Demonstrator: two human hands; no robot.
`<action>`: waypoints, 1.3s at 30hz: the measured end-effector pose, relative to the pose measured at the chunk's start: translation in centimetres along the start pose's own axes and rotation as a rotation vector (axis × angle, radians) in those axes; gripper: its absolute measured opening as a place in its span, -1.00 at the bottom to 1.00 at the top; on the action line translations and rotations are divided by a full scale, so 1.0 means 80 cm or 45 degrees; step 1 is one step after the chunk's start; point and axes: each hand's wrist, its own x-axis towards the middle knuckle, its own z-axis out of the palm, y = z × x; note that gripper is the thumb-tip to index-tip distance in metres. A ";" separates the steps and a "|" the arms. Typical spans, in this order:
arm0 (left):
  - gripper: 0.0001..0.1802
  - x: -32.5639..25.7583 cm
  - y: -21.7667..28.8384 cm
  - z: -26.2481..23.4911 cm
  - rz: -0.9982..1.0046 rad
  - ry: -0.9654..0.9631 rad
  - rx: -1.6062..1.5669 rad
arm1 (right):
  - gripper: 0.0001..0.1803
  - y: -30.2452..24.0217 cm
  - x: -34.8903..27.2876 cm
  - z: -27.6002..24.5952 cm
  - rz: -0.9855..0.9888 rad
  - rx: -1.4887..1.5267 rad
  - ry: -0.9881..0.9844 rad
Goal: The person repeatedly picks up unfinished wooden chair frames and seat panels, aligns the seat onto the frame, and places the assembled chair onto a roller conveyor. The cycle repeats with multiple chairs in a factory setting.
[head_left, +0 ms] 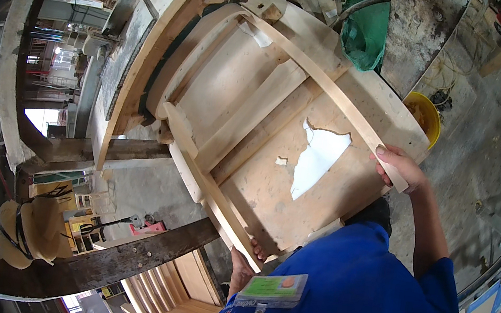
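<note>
A pale wooden chair frame [329,91] lies over a plywood board, its two long side pieces reaching toward me and a wide crossbar [252,115] between them. My right hand [402,168] is closed around the near end of the right side piece, thumb on top. At the near end of the left side piece my left hand [246,260] is closed, its fingers showing over the wood; my badge and shirt hide part of it. The frame's far curved end rests close to a curved wooden form [143,60] with a dark green strip.
On the plywood board [250,204] is a ragged white patch [319,162]. A green bag [364,35] hangs at the back, with a yellow bucket [425,116] to the right. A dark beam [143,253] and slatted wooden furniture [170,285] stand at lower left.
</note>
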 end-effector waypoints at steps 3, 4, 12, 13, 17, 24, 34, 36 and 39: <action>-0.40 -0.001 0.000 0.003 0.010 0.037 0.048 | -0.56 -0.002 -0.002 0.000 -0.033 -0.015 -0.038; -0.40 -0.001 0.001 0.005 0.008 0.036 0.053 | -0.56 -0.003 -0.002 0.001 -0.031 -0.014 -0.036; -0.39 -0.010 -0.001 0.010 0.076 0.085 0.057 | -0.52 -0.002 -0.005 0.003 -0.052 -0.016 -0.017; -0.39 -0.011 -0.001 0.011 0.079 0.100 0.062 | -0.52 0.000 -0.006 0.003 -0.043 -0.006 -0.013; -0.37 -0.011 0.000 0.013 0.033 0.111 0.053 | -0.50 0.000 -0.004 0.001 -0.045 -0.005 -0.019; -0.37 -0.011 -0.004 0.011 0.056 0.084 0.035 | -0.49 -0.001 -0.008 -0.001 -0.010 0.019 -0.021; -0.40 -0.013 0.001 0.007 0.041 0.016 0.044 | -0.48 -0.001 -0.008 0.002 -0.067 0.021 -0.067; -0.41 -0.013 0.001 0.010 0.032 0.000 0.045 | -0.48 0.001 -0.006 -0.001 -0.063 0.027 -0.066; -0.42 -0.012 0.000 0.007 0.054 -0.023 0.042 | -0.48 0.000 -0.008 0.000 -0.059 0.018 -0.070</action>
